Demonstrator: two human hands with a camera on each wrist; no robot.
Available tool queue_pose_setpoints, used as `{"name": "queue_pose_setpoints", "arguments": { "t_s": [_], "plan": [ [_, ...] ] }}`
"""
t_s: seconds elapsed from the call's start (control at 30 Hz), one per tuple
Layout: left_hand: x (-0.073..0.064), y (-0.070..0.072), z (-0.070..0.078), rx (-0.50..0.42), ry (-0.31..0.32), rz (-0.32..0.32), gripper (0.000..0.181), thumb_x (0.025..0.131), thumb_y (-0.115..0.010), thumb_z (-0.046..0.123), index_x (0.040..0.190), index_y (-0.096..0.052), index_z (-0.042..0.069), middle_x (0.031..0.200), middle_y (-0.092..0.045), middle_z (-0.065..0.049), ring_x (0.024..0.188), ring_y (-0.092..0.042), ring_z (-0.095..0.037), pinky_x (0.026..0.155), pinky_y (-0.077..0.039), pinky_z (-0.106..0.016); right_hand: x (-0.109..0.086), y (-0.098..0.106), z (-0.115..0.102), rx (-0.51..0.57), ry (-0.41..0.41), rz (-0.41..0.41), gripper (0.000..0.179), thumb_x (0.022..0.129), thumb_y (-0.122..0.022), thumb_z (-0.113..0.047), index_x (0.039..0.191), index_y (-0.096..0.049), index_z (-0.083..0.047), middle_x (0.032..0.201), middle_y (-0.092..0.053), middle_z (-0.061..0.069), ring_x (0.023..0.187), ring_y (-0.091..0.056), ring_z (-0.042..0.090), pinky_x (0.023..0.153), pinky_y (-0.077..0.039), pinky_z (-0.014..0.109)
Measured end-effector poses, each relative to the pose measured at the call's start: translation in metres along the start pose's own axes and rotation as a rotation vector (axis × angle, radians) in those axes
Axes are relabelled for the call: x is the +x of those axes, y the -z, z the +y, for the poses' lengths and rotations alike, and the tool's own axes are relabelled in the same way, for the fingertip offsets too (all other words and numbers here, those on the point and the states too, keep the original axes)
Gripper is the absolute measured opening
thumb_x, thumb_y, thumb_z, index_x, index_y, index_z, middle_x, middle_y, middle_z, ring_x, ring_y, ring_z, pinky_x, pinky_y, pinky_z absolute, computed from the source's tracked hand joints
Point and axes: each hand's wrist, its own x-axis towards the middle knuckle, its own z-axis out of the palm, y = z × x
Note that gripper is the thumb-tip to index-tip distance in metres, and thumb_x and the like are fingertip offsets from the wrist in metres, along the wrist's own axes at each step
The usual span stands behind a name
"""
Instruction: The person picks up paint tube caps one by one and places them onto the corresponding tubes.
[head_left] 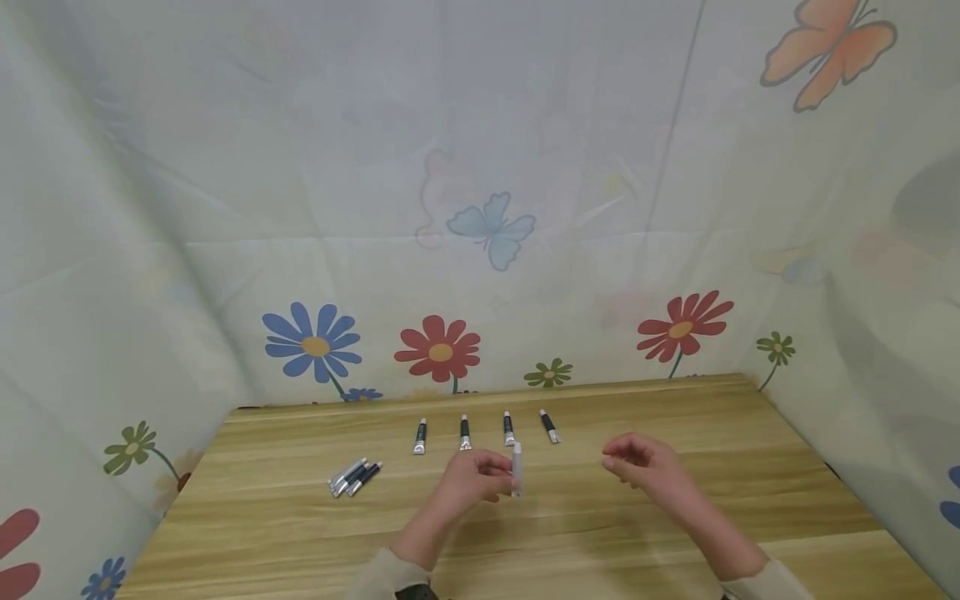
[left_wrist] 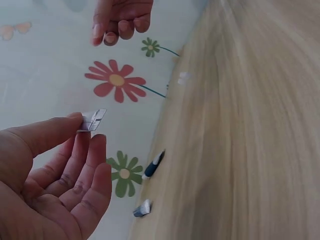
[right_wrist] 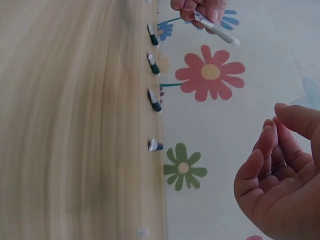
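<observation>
My left hand (head_left: 471, 479) pinches a pale paint tube (head_left: 517, 468) between thumb and fingertips, upright above the middle of the table, its white cap at the top. From the left wrist, the tube's flat crimped end (left_wrist: 94, 120) sticks out past the thumb; the right wrist view shows its pale body (right_wrist: 220, 31) and cap. Off to the right, my right hand (head_left: 648, 467) hangs over the table with nothing in it. Its fingers (right_wrist: 265, 137) are loosely bent, the thumb near the index fingertip.
Several dark-labelled paint tubes (head_left: 421, 437) lie spaced in a row toward the table's back edge. A cluster of tubes (head_left: 350, 478) lies side by side at the left. Behind the wooden table (head_left: 300, 533) hangs a flowered cloth (head_left: 360, 267).
</observation>
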Motion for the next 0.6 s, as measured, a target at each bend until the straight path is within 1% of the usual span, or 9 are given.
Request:
{"name": "queue_pose_setpoints", "arguments": {
  "t_s": [0.17, 0.3, 0.4, 0.5, 0.6],
  "plan": [
    [0.010, -0.012, -0.008, -0.022, 0.014, 0.004, 0.025, 0.087, -0.077, 0.004, 0.110, -0.072, -0.005, 0.094, -0.078, -0.015, 0.076, -0.072, -0.011, 0.073, -0.061, -0.034, -0.002, 0.007, 0.011, -0.015, -0.029, 0.025, 0.028, 0.098, -0.068, -0.016, 0.116, -0.064, 0.005, 0.090, -0.065, 0.002, 0.074, -0.055, 0.008, 0.066, -0.051, 0.026],
    [0.017, -0.021, -0.013, -0.043, -0.015, -0.009, 0.026, 0.088, -0.076, 0.004, 0.110, -0.071, -0.008, 0.095, -0.078, -0.021, 0.075, -0.073, -0.012, 0.071, -0.062, -0.035, -0.002, 0.012, 0.021, -0.032, -0.041, 0.030, 0.031, 0.098, -0.068, -0.015, 0.117, -0.063, 0.008, 0.090, -0.065, 0.001, 0.073, -0.054, 0.006, 0.064, -0.049, 0.025],
    [0.022, -0.028, -0.016, -0.051, -0.023, -0.016, 0.025, 0.088, -0.075, 0.005, 0.109, -0.070, -0.008, 0.094, -0.078, -0.022, 0.075, -0.073, -0.013, 0.071, -0.062, -0.036, -0.002, 0.016, 0.028, -0.046, -0.037, 0.029, 0.031, 0.097, -0.068, -0.014, 0.118, -0.062, 0.009, 0.094, -0.066, 0.003, 0.074, -0.055, 0.004, 0.064, -0.049, 0.025],
    [0.028, -0.034, -0.016, -0.049, 0.007, -0.012, 0.023, 0.089, -0.076, 0.007, 0.108, -0.071, -0.006, 0.092, -0.078, -0.018, 0.075, -0.073, -0.012, 0.072, -0.063, -0.035, -0.002, 0.019, 0.034, -0.073, -0.031, 0.034, 0.031, 0.096, -0.068, -0.013, 0.117, -0.062, 0.010, 0.099, -0.068, 0.008, 0.076, -0.057, 0.003, 0.065, -0.049, 0.026],
    [0.033, -0.040, -0.015, -0.057, 0.049, -0.003, 0.021, 0.089, -0.077, 0.006, 0.106, -0.072, -0.005, 0.090, -0.078, -0.014, 0.076, -0.074, -0.014, 0.073, -0.064, -0.035, -0.001, 0.021, 0.040, -0.099, -0.050, 0.056, 0.031, 0.095, -0.069, -0.013, 0.116, -0.062, 0.009, 0.100, -0.069, 0.010, 0.077, -0.057, 0.004, 0.065, -0.049, 0.026]
  ]
}}
